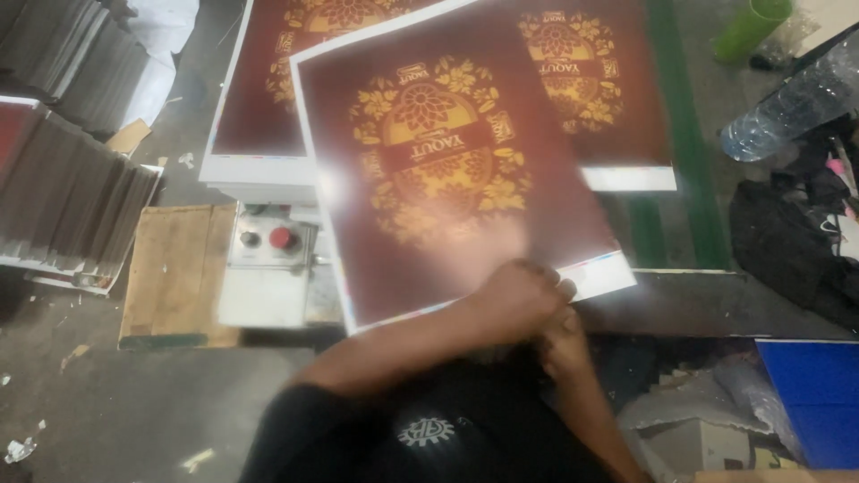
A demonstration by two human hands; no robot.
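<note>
The scene was a workshop with a grey, littered concrete floor (107,420), viewed from above. A dark worktable (707,304) carried the printed work.

The top sheet (447,170), dark red with a gold floral emblem and a white border, lay tilted across the stack (259,98) of matching sheets, its near edge projecting past the stack toward the person. The left hand (519,300) was closed over that near edge, close to the sheet's lower right corner; the fingers were curled and pressed together on the paper. The right hand (562,344) sat just beneath and touching the left hand, at the same edge. Its fingers were blurred and partly covered, so their state cannot be told. Both forearms converged from the person's black shirt (429,429).

Relative to the stack:
- A grey control box (268,259) with a red button (283,237) stood just below its near left corner.
- A wooden board (174,273) lay beside the box, further left.
- Fanned bundles of dark sheets (72,179) lay well to the left.
- A green strip (680,134) ran along its right side.
- A clear plastic bottle (792,103) and a green cup (752,27) lay beyond the strip.
- Black cloth (787,250) lay below the bottle.
- A blue panel (819,402) sat at the near right.
</note>
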